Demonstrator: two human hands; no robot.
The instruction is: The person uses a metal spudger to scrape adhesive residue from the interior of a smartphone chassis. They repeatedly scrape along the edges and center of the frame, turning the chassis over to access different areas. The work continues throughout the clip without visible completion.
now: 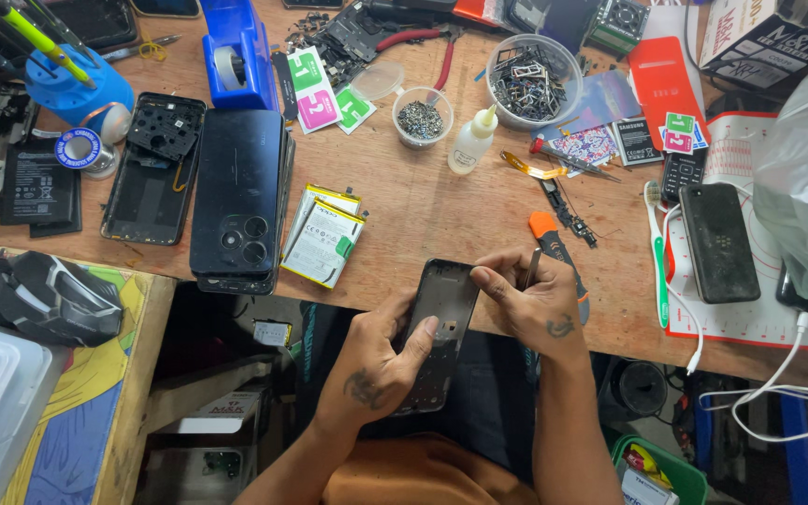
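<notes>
Right now our right hand [540, 304] pinches slim metal tweezers [532, 266] between closed fingertips, the tip at the top edge of the open phone frame [441, 327]; our left hand [381, 369] wraps that frame, thumb pressed on its inner face, holding it over our lap just off the wooden bench [413, 201]. We judge a slip likely; the unsupported frame could tilt under pressure, and the tweezers might gouge it or flick a small part to the floor.

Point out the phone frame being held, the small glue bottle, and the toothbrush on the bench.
phone frame [443, 309], head view, on its dark upper back panel.
glue bottle [468, 150], head view, on the white body below the yellow nozzle.
toothbrush [658, 266], head view, on the green and white handle.
</notes>
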